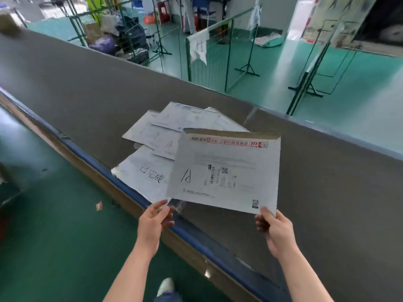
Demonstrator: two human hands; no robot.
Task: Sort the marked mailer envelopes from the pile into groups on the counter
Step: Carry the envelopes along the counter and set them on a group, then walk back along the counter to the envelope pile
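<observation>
While both hands grip it, I see the white mailer envelope (226, 171) held up over the grey counter (327, 171). Right hand (275, 227) pinches its near right corner, thumb on top. Left hand (152, 223) pinches its near left corner, beside a sheet with handwritten characters (144, 173) at the counter's blue near edge. The envelope bears a hand-drawn "A" and a red printed strip along its far edge. Pile of envelopes (174, 127) lies on the counter just beyond it, fanned, several marked "A". Green wire racks (209, 62) stand past the counter's far side.
</observation>
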